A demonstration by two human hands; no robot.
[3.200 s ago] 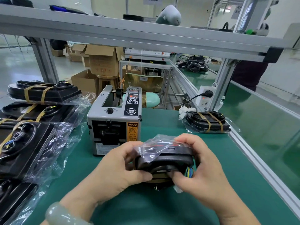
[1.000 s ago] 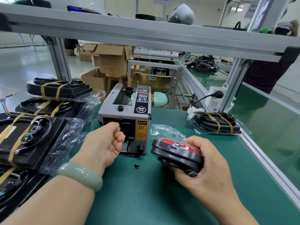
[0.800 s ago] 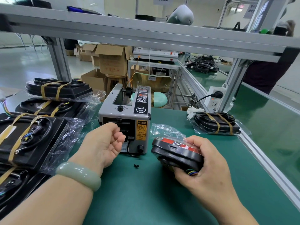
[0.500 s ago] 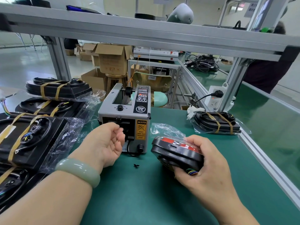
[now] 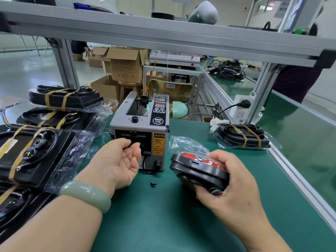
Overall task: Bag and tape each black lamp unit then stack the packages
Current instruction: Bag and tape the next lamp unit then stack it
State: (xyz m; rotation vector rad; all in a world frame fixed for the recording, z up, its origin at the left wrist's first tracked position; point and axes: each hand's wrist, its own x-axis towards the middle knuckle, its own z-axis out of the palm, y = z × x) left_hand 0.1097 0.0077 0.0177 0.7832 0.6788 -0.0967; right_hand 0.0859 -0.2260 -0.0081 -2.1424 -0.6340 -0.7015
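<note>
1. The step in hand was judged to be the drawing of a strip of tape from the tape dispenser [image 5: 141, 128], which stood at the middle of the frame on the green worktop [image 5: 163, 215]
2. For this to be done well, the strip would best be taken by its free end only, with fingertips kept outside the outlet as the caution label warns, and pulled straight so that it is neither twisted nor stuck to itself
3. The loose neck of the clear bag [image 5: 185, 144] would best be folded flat against the unit before any tape is laid across it
4. The left hand [image 5: 116, 160] was seen left of centre, palm turned upward and fingers loosely curled, with thumb and forefinger brought to the dispenser's outlet; whether tape was pinched between them could not be told
5. The right hand [image 5: 234, 188] was seen at lower right, its fingers wrapped round the bagged black lamp unit [image 5: 196, 168], which was held tilted just beside the dispenser
6. Taped packages [image 5: 36, 148] were stacked along the left edge of the frame, and one more package [image 5: 241, 136] lay at right of centre
</note>
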